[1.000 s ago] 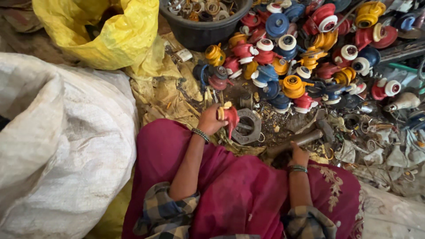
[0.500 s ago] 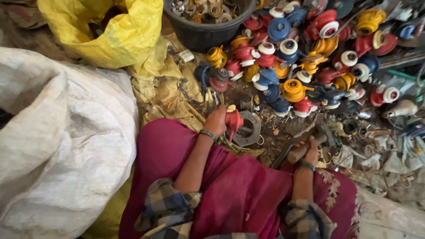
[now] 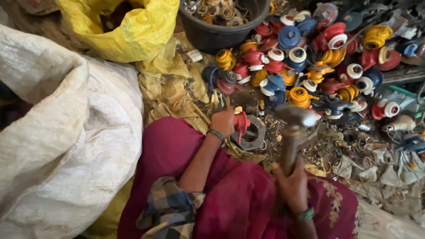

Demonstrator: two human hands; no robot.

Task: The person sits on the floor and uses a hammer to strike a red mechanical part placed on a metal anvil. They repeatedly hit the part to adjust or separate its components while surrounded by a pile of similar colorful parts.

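My left hand (image 3: 222, 121) grips a red plastic spool-like part (image 3: 241, 123) and holds it against a grey metal ring block (image 3: 253, 133) on the ground. My right hand (image 3: 291, 183) is wrapped around the wooden handle of a hammer (image 3: 290, 132). The hammer's metal head is raised and blurred, above and to the right of the red part. Both wrists wear green bangles. My lap is covered by magenta cloth (image 3: 239, 194).
A heap of red, blue, yellow and orange plastic spools (image 3: 310, 57) lies ahead. A dark tub (image 3: 223, 33) holds rings at the top. A yellow sack (image 3: 128, 26) and a large white sack (image 3: 53, 141) stand left. Metal scraps (image 3: 372, 150) litter the right.
My right hand has lifted the hammer from low near the ground up over the work spot. My left hand keeps the red part on the metal ring.
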